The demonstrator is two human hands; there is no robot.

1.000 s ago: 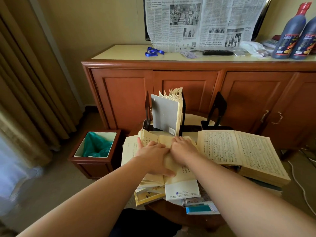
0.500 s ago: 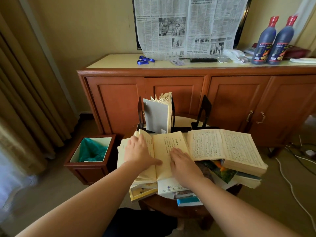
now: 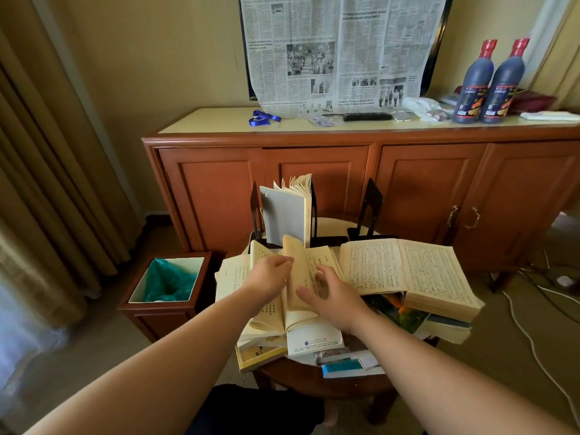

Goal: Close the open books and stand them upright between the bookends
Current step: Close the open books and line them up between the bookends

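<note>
Since before, my left hand (image 3: 270,277) lifts pages of the small open book (image 3: 295,296); right hand (image 3: 332,296) spread loosely beside them, thick open book (image 3: 405,271) at centre right.

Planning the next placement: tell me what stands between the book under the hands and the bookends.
Nothing visible blocks it. The open book lies just in front of the bookends. A grey book already stands in the left slot; the gap to its right looks free.

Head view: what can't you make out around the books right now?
- Left hand fingertips: hidden behind the rising pages of the open book.
- Books under the pile: number unclear, only edges show.
- Grey book between the bookends: title hidden, turned away.
- Page text: too small.
</note>
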